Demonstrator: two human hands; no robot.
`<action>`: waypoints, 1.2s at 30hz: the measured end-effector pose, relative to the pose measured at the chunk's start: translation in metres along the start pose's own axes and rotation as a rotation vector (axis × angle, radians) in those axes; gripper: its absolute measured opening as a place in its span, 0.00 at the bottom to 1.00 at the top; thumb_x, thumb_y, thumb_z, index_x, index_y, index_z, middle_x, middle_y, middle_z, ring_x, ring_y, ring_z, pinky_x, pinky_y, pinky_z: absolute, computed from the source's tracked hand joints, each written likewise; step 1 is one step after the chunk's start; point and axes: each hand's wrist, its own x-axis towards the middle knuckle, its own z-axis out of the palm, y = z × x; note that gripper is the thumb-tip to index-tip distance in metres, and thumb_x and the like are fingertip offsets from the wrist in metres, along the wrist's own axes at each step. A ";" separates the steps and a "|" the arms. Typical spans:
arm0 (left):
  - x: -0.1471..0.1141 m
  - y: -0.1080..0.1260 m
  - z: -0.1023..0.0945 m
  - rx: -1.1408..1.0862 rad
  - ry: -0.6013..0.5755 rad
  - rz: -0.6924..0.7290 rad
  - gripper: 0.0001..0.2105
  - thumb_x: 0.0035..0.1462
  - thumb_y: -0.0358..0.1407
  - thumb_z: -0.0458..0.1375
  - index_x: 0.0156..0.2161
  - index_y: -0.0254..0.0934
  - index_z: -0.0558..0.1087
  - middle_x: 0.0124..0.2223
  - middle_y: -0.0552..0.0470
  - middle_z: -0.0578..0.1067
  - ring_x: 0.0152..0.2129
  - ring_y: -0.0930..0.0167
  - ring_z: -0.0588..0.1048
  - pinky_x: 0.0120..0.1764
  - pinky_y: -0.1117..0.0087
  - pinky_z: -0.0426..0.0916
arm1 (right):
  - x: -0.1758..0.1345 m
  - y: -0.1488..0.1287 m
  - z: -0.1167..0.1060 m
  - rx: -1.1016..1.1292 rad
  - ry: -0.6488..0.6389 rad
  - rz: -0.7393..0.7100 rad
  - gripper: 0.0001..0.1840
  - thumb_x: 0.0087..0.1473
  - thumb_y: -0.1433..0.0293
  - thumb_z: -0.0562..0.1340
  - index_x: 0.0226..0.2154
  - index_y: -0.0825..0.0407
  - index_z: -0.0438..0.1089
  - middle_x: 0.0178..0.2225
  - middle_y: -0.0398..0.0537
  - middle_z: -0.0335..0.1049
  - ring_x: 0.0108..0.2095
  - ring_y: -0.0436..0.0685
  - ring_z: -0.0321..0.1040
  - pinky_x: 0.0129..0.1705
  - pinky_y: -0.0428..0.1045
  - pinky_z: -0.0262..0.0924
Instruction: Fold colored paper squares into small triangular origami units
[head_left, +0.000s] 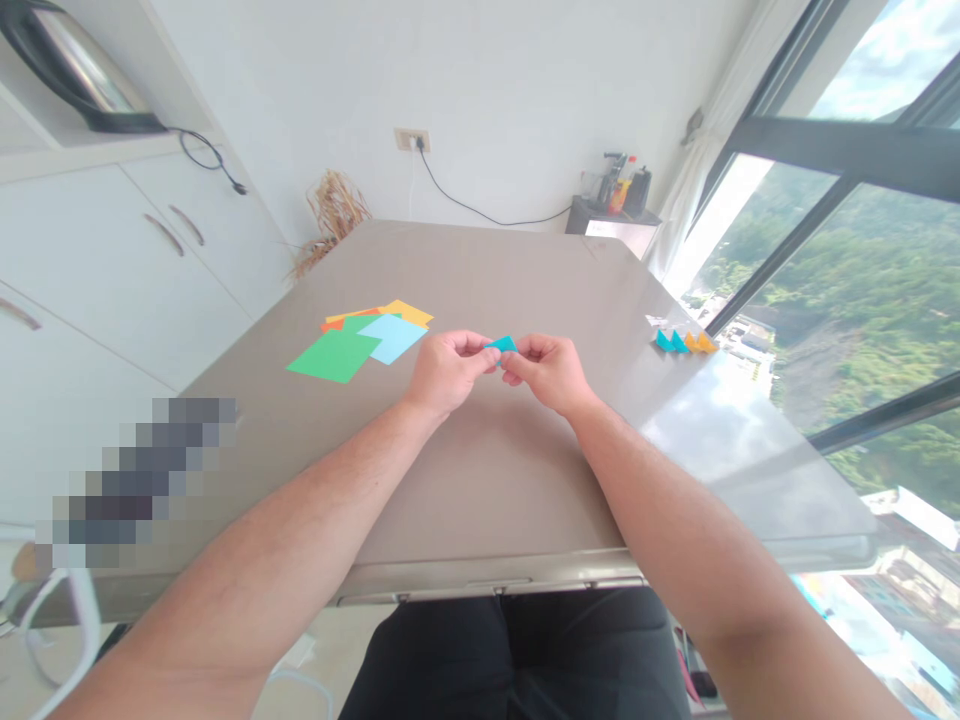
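Observation:
Between my hands, over the middle of the table, is a small folded piece of blue paper (502, 345). My left hand (448, 372) pinches its left side between thumb and fingers. On the right side, my right hand (553, 372) grips it the same way. My fingers cover much of the paper, so its full folded shape is hidden. Left of my hands lie loose paper sheets: a green sheet (335, 357), a light blue sheet (394, 338) and a yellow sheet (409, 312), partly overlapping.
Several small folded paper figures, blue (671, 342) and orange (701, 343), stand in a row near the table's right edge by the window. A pixelated patch (142, 480) hides something at the left edge. A dark cabinet (611, 225) with bottles stands beyond the table (480, 480).

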 end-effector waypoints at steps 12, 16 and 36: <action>0.000 0.001 0.000 -0.008 0.002 0.000 0.10 0.46 0.40 0.70 0.32 0.36 0.80 0.31 0.49 0.82 0.29 0.67 0.79 0.38 0.65 0.73 | -0.001 -0.003 -0.001 0.014 -0.010 0.004 0.11 0.48 0.63 0.69 0.23 0.52 0.72 0.23 0.45 0.76 0.26 0.53 0.74 0.30 0.47 0.67; 0.000 0.000 0.000 -0.016 0.006 -0.004 0.11 0.45 0.41 0.71 0.32 0.36 0.80 0.31 0.49 0.82 0.28 0.67 0.79 0.38 0.65 0.73 | -0.001 -0.004 -0.002 0.006 -0.016 0.012 0.11 0.49 0.62 0.69 0.24 0.52 0.73 0.23 0.45 0.76 0.26 0.53 0.74 0.30 0.47 0.67; -0.004 -0.002 0.002 -0.002 -0.058 0.098 0.14 0.46 0.40 0.71 0.37 0.37 0.77 0.34 0.49 0.82 0.31 0.67 0.80 0.39 0.65 0.75 | 0.002 0.001 -0.003 0.145 0.002 0.009 0.09 0.47 0.62 0.69 0.26 0.51 0.74 0.24 0.42 0.73 0.26 0.51 0.69 0.32 0.48 0.65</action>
